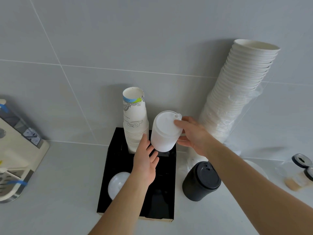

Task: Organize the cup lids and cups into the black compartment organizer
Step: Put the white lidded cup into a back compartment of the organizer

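The black compartment organizer (166, 194) stands on the counter against the wall. A stack of printed paper cups (135, 119) rises from its back left compartment. White lids (116, 184) sit in the front left compartment. My right hand (191, 133) grips a stack of white lids (165, 131) near its top, over the back right compartment. My left hand (146, 162) is flat with fingers apart, and its fingertips touch the bottom of that stack. A stack of black lids (201, 180) stands on the counter right of the organizer.
A tall leaning stack of white cups (240, 89) in a plastic sleeve rests against the wall at the right. A beige appliance (18, 150) sits at the left edge. Small dark-capped containers (303, 165) lie at the far right.
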The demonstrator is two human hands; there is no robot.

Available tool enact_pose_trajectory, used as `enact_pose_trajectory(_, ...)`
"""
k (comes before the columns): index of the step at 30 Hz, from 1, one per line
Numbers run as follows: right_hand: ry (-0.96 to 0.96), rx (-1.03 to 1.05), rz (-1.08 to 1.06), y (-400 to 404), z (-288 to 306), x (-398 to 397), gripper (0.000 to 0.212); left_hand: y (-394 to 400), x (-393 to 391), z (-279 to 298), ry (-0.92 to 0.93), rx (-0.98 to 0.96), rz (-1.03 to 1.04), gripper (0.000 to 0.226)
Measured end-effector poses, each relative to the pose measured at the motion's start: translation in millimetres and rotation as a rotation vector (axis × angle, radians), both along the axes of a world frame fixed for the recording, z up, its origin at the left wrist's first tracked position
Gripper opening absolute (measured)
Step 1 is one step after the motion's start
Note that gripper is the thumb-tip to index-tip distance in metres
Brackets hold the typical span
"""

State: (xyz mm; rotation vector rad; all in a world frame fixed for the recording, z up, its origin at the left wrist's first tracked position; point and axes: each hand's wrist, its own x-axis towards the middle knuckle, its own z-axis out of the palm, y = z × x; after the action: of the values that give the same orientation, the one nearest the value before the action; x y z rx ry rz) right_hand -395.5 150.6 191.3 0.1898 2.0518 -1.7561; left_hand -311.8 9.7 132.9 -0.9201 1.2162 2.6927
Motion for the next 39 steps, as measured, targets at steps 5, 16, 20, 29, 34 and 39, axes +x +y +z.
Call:
enact_pose_trajectory(5, -0.020, 0.041, 0.075, -0.4, -2.5, -4.7, 0.039, 1.3, -8.6, -7.1, 0.009, -0.018, -0.049, 0.066)
enact_pose_trajectory(16, -0.031, 0.152, 0.068, -5.8, -19.6, -11.2, 0.034, 9.4, -35.4, -6.4, -0.054, -0.227, -0.119, 0.038)
enact_pose_trajectory(20, -0.036, 0.162, 0.046, -7.4, -26.4, -13.5, 0.037, 9.2, -41.7, -16.4, -0.052, -0.265, -0.144, 0.077)
enact_pose_trajectory(29, -0.012, 0.208, 0.015, -10.8, -38.0, -17.7, 0.043, 10.0, -44.3, -19.3, -0.039, -0.191, -0.146, 0.066)
enact_pose_trajectory(34, 0.173, 0.403, 0.064, -11.4, -53.1, -7.0, 0.054, 2.9, -47.0, -25.6, -0.088, -0.391, -0.282, 0.056)
enact_pose_trajectory(39, 0.233, 0.449, 0.079, -16.3, -59.6, -8.3, 0.055, 0.8, -55.9, -38.1, -0.091, -0.460, -0.223, 0.073)
